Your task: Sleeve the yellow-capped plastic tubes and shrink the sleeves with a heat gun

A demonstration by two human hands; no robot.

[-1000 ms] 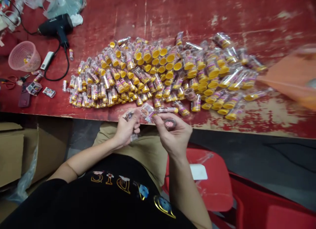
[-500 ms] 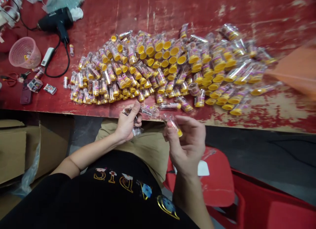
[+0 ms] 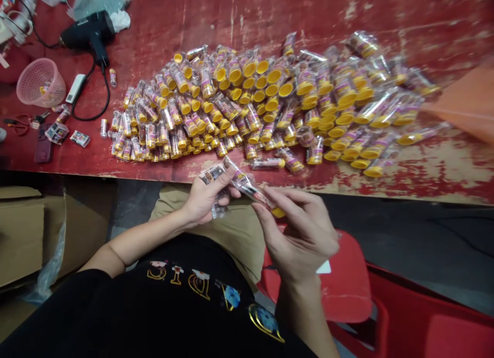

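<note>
Over my lap at the table's near edge, my left hand (image 3: 203,197) is closed on printed clear plastic sleeves (image 3: 212,175). One sleeve (image 3: 242,181) stretches from its thumb toward the right hand. My right hand (image 3: 303,229) pinches a small tube with a yellow cap (image 3: 278,212), its far end meeting that sleeve. Fingers hide part of the tube, so I cannot tell how far it sits inside the sleeve. Just beyond both hands lies a large pile of clear, yellow-capped tubes (image 3: 185,107).
On the red table (image 3: 162,18) are a heat gun (image 3: 87,33) with a looped cord, a pink basket (image 3: 40,85), scissors (image 3: 17,124) and a purple phone-like object (image 3: 43,144). A blurred orange sheet (image 3: 463,106) is at right. Cardboard boxes (image 3: 23,234) and a red chair (image 3: 347,281) flank me.
My right hand has turned and brought the capped tube against a sleeve. My left hand has shifted slightly right, with the sleeve now extended between both hands.
</note>
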